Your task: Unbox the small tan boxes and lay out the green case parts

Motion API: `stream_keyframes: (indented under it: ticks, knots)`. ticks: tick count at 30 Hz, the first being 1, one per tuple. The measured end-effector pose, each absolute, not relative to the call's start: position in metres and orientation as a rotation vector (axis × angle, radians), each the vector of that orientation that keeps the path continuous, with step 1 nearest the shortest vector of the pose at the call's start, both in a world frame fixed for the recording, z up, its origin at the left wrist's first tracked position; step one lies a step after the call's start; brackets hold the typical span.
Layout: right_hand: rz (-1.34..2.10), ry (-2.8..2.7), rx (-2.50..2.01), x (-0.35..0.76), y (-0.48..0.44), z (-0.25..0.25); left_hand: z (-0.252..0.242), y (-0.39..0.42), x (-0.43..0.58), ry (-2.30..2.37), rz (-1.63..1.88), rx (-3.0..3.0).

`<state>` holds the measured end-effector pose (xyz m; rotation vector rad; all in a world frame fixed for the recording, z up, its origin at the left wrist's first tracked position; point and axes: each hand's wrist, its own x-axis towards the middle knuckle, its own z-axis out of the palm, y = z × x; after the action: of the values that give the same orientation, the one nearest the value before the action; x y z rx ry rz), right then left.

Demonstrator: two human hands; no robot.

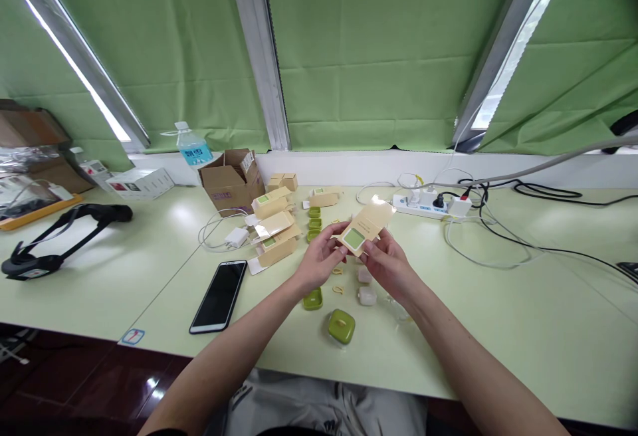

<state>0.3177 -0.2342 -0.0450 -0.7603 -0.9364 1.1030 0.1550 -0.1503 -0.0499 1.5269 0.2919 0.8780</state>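
Two hands on one box (pixel 366 228), and you've got it lifted clear of the table (pixel 523 329), above the middle, a bit nearer the back edge than the front. Your left hand (pixel 321 256) pinches its lower left corner, fingers curled in tight; your right hand (pixel 386 263) grips the lower right edge from beneath, thumb on top. Box is tilted, green window facing you, flap end pointing up and away to the right. Straight below your hands, on the table: two white pieces (pixel 367 296) just beside your right wrist, a green piece (pixel 312 299) by your left wrist, and a green case (pixel 341 326) closest to the front edge, apart from both hands. Off to your left, a phone (pixel 219 295) lies face up near the front edge, a charger (pixel 236 236) behind it. Beside the charger, a pile (pixel 274 226) of tan boxes spreads toward the back edge, with an open carton (pixel 232 180) and a bottle (pixel 193 147) behind it. Back right of your hands, a strip (pixel 431 205) sits near the back edge, cables trailing right.
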Motion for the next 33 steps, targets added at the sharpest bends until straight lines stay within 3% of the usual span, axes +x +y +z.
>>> stream_keyframes:
  ticks: [33]
  knots:
    - [1.09,-0.892,-0.734,0.311,-0.237,-0.047,-0.048,-0.167,0.162,0.273,0.961,1.472]
